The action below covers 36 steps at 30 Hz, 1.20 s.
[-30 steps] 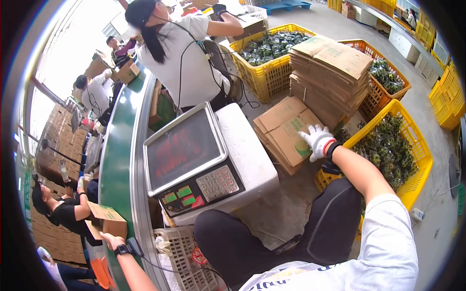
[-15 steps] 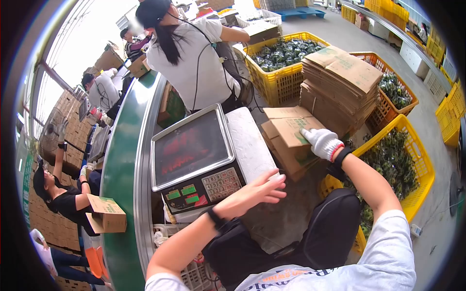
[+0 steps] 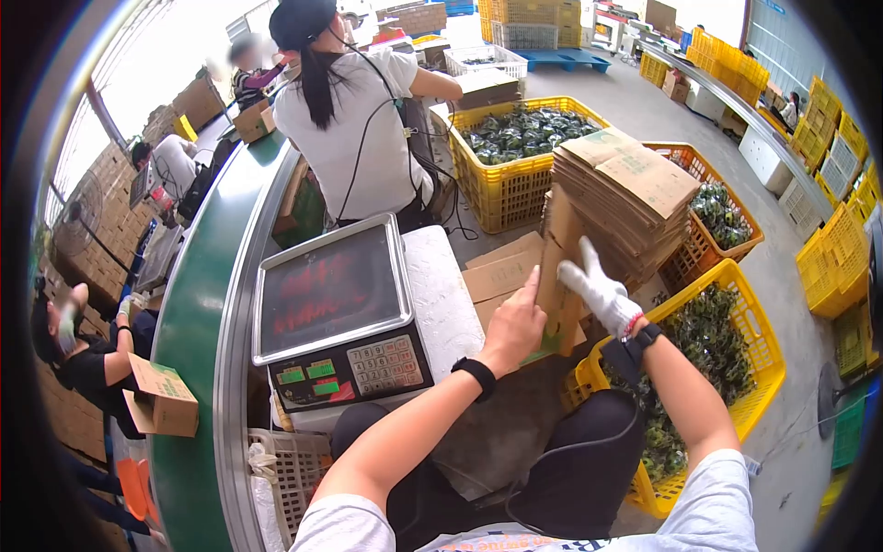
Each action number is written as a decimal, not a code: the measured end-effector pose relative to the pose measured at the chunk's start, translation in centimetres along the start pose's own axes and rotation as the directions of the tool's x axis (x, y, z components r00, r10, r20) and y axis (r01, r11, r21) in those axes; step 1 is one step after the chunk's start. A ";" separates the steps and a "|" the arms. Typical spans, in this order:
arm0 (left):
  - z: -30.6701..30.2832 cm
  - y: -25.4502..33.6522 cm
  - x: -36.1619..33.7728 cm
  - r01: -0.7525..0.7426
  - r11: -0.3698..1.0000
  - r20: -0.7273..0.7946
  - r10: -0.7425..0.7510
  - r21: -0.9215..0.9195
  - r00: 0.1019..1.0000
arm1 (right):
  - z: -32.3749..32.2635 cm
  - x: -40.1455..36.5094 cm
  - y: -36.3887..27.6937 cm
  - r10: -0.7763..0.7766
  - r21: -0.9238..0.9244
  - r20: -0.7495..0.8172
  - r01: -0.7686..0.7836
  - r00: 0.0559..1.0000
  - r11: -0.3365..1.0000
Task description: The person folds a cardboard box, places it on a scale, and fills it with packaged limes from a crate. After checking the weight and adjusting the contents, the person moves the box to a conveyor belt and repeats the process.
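Observation:
A folded-flat cardboard carton [image 3: 556, 274] stands nearly on edge between my hands, in front of the carton stack. My bare left hand [image 3: 517, 327] is at its left side, index finger stretched up along the board and the other fingers curled at its edge. My right hand [image 3: 602, 293], in a white knitted glove, is at the right face with thumb and fingers spread, its fingertips by the board. Another flat carton [image 3: 501, 276] lies lower down, partly hidden behind my left hand.
Left of me is a scale [image 3: 336, 294] on a white foam block [image 3: 441, 276], beside a green conveyor belt [image 3: 216, 276]. A stack of flat cartons [image 3: 635, 198] and yellow crates [image 3: 768, 368] of dark green produce stand to the right. A co-worker [image 3: 354, 138] sits ahead.
The carton under my right hand has swung from lying slanted to nearly upright. My left hand has moved from beside the scale to the carton. The right hand's fingers have spread.

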<state>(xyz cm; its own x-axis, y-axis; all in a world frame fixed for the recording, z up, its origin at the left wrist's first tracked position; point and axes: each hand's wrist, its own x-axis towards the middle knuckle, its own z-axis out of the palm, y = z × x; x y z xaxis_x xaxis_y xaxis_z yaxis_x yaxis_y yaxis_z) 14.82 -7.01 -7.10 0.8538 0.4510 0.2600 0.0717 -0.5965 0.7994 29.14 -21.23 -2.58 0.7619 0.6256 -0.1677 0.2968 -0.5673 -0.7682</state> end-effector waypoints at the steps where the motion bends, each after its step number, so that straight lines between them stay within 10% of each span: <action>1: -1.0 1.2 -0.2 -0.123 0.976 0.091 0.108 0.181 0.990 | 0.2 0.8 -0.5 0.052 0.218 -0.034 -0.043 0.998 0.975; 4: -2.4 2.0 -0.7 -0.289 0.881 0.200 0.228 0.375 0.953 | 0.6 2.3 -0.4 0.124 0.692 -0.044 -0.060 0.991 0.719; 7: -3.0 -0.8 -0.1 -0.267 0.851 0.308 0.131 0.453 0.942 | 1.3 4.0 2.1 0.110 0.590 -0.069 -0.048 0.992 0.806; 10: -2.3 -4.3 1.0 -0.058 0.996 0.327 0.076 -0.065 0.942 | 0.5 4.5 3.8 0.170 0.642 0.045 -0.158 0.985 0.750; 12: -2.7 -3.9 1.2 0.444 0.802 0.518 -0.202 -0.400 0.831 | -0.2 4.6 4.6 0.119 0.720 0.155 -0.194 0.981 0.666; 14: -2.6 -3.6 1.3 0.532 0.705 0.561 -0.227 -0.470 0.796 | -0.5 4.5 5.0 0.120 0.747 0.147 -0.189 0.982 0.637; 18: -1.9 -3.7 1.5 0.220 0.916 0.063 -0.211 -0.334 0.975 | -1.7 3.1 4.3 0.130 0.690 0.051 -0.129 0.990 0.712; 20: -2.6 -3.8 2.3 0.073 0.984 -0.352 -0.128 -0.165 0.927 | -2.5 2.2 3.8 -0.099 0.035 -0.003 0.099 0.995 0.994; 24: -3.9 -4.3 3.3 0.125 0.961 -0.371 -0.213 -0.247 0.904 | -0.5 -1.0 1.1 -0.478 -0.538 -0.010 0.398 0.878 0.743; 34: -4.6 -5.8 5.7 0.157 0.986 -0.009 -0.157 -0.048 0.988 | -0.2 -2.3 -2.7 -0.363 -0.634 0.148 0.370 0.920 0.680; 36: -2.7 -5.5 6.9 -0.047 0.987 0.022 0.044 0.151 0.999 | -0.1 -1.5 -1.9 -0.413 -0.660 0.138 0.395 0.900 0.639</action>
<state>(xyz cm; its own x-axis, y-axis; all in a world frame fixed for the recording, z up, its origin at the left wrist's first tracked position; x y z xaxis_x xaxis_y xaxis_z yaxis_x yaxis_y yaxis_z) 18.96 1.17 -8.23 0.8672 0.4098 0.2830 0.1090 -0.7106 0.6951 27.44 -21.11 -0.79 0.4835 0.8716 0.0812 0.8705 -0.4689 -0.1498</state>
